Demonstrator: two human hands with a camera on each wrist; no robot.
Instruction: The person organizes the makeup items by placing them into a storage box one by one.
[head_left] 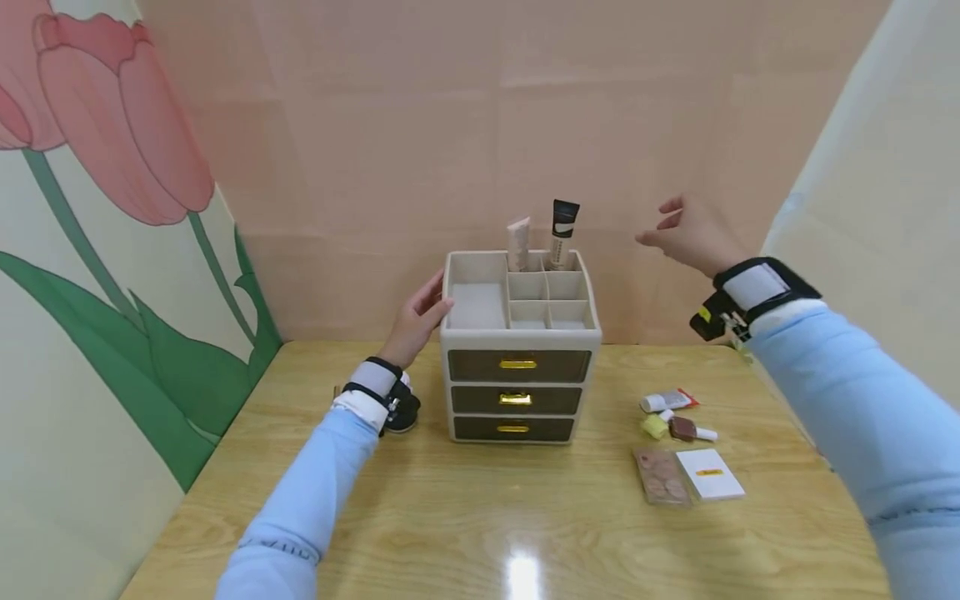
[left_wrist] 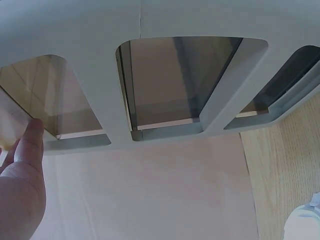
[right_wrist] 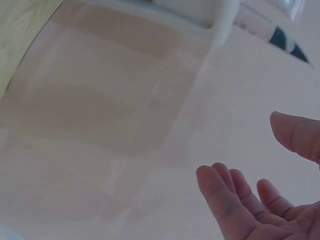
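A white drawer organizer (head_left: 521,337) with three brown drawers and gold handles stands on the table. My left hand (head_left: 411,325) rests against its left side, the thumb near the top rim. In the left wrist view a fingertip of that hand (left_wrist: 24,175) touches the organizer's side (left_wrist: 120,95), which has cut-out openings. A pale pink tube (head_left: 517,244) and a beige tube with a black end (head_left: 562,233) stand upright in the back compartments. To the right, my right hand (head_left: 693,233) hangs in the air, fingers loosely bent and holding nothing, apart from the organizer.
On the right of the table lie a white tube with a red end (head_left: 670,401), a yellow-green bottle (head_left: 655,427), a brown nail polish bottle (head_left: 683,428), a brownish palette (head_left: 662,477) and a white box (head_left: 709,474). A black object (head_left: 403,412) sits partly behind my left wrist.
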